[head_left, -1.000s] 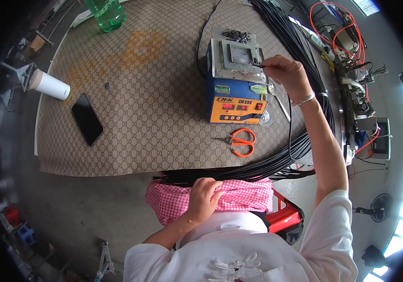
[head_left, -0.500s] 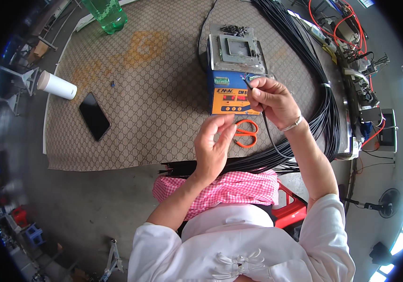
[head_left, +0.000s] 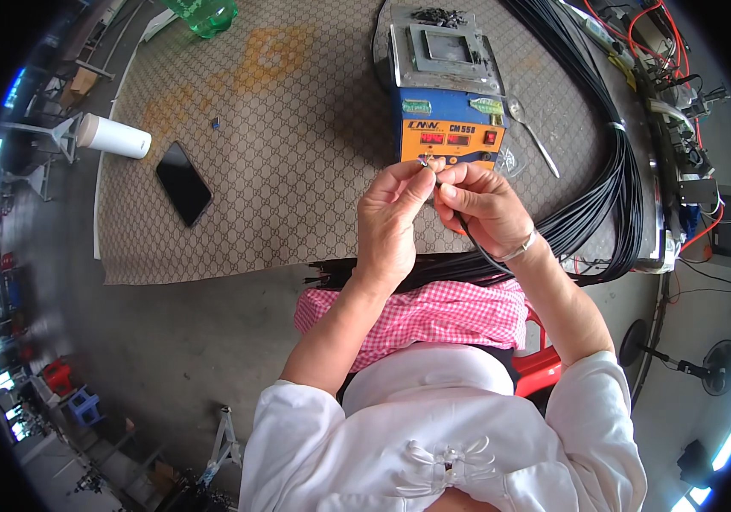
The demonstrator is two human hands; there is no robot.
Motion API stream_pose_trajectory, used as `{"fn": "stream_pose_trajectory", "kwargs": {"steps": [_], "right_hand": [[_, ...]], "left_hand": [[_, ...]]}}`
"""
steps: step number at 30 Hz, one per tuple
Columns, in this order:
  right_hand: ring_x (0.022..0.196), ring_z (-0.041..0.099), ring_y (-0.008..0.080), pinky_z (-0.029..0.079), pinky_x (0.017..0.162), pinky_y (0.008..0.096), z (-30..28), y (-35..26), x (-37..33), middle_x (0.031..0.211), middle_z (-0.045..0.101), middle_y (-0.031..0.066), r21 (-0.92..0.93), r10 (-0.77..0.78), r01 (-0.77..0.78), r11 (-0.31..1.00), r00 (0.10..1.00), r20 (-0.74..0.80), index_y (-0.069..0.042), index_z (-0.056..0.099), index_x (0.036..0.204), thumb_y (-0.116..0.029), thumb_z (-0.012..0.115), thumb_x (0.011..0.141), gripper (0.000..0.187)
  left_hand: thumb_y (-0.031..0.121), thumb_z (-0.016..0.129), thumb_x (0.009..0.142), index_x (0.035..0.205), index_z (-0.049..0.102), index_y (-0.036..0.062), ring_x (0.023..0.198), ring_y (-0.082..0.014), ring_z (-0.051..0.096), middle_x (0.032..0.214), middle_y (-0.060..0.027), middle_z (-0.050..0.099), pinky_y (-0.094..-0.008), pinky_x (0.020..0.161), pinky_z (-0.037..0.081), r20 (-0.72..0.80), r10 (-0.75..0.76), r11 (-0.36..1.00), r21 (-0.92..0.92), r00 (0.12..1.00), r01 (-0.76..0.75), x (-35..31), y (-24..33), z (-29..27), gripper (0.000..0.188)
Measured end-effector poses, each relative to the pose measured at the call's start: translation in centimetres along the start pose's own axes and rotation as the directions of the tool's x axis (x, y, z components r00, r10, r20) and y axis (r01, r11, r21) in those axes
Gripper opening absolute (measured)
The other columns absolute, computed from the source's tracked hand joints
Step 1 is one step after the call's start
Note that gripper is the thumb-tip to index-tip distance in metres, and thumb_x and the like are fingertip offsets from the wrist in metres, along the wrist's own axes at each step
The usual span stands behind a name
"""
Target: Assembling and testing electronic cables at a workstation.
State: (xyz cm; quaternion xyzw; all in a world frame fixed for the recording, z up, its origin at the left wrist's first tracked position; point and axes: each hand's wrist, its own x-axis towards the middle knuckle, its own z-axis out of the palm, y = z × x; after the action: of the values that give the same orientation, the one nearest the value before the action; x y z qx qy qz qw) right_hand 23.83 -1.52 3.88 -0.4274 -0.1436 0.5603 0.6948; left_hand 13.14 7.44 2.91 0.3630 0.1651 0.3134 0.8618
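The left hand [head_left: 389,224] had thumb and forefinger pinched together at the wire ends [head_left: 425,160] of a black cable [head_left: 474,240]; the right hand [head_left: 488,210] gripped the cable just beside, fingers curled; both were before the blue-and-orange machine [head_left: 438,107]; a cable bundle [head_left: 626,189] curved rightward; a phone [head_left: 183,184] lay well left.
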Motion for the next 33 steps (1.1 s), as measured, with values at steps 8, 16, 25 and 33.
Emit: {"fn": "stream_pose_trajectory", "kwargs": {"steps": [8,16,25,33], "right_hand": [[0.052,0.041,0.0012,0.032,0.046,0.0142,-0.4,-1.3,-0.8,0.066,0.051,-0.0031,-0.363,-0.143,0.124,0.923,0.989,-0.024,0.001,0.058,0.091,-0.008,0.058,0.082,0.012],[0.066,0.049,0.0028,0.042,0.061,0.0173,-0.5,-2.2,-1.3,0.073,0.055,-0.0026,-0.594,-0.123,0.146,0.791,0.989,0.079,0.0,0.06,0.089,-0.007,0.059,0.081,0.01],[0.063,0.047,0.0024,0.04,0.056,0.016,-0.6,-1.9,-1.2,0.072,0.055,-0.0022,-0.459,-0.099,0.115,0.881,0.993,0.058,0.001,0.059,0.09,-0.008,0.058,0.083,0.011],[0.055,0.043,0.0015,0.034,0.048,0.0134,-0.2,-2.0,-1.0,0.069,0.052,-0.0014,-0.35,-0.095,0.106,0.931,0.994,0.047,0.001,0.057,0.096,-0.007,0.056,0.084,0.014]], "left_hand": [[0.025,0.052,0.086,0.094,0.059,0.0044,0.086,-0.0139,0.055,0.091,-0.0063,0.06,-0.029,0.081,0.04,0.033,-0.259,0.95,-0.169,0.965,0.261,-0.2,1.0,-0.9,0.023],[0.033,0.054,0.083,0.086,0.057,0.0064,0.077,-0.0144,0.055,0.079,-0.0043,0.059,-0.0292,0.073,0.042,0.097,-0.467,0.876,-0.082,0.879,0.475,0.6,2.1,-2.2,0.027],[0.023,0.058,0.082,0.086,0.059,0.0058,0.076,-0.0144,0.054,0.079,-0.0044,0.059,-0.0295,0.072,0.044,0.157,-0.458,0.859,-0.176,0.875,0.481,0.8,1.7,-2.9,0.018],[0.023,0.057,0.084,0.089,0.059,0.0053,0.076,-0.0146,0.054,0.081,-0.0042,0.059,-0.0302,0.072,0.045,0.165,-0.47,0.825,-0.267,0.867,0.498,1.0,1.4,-2.6,0.019]]}}
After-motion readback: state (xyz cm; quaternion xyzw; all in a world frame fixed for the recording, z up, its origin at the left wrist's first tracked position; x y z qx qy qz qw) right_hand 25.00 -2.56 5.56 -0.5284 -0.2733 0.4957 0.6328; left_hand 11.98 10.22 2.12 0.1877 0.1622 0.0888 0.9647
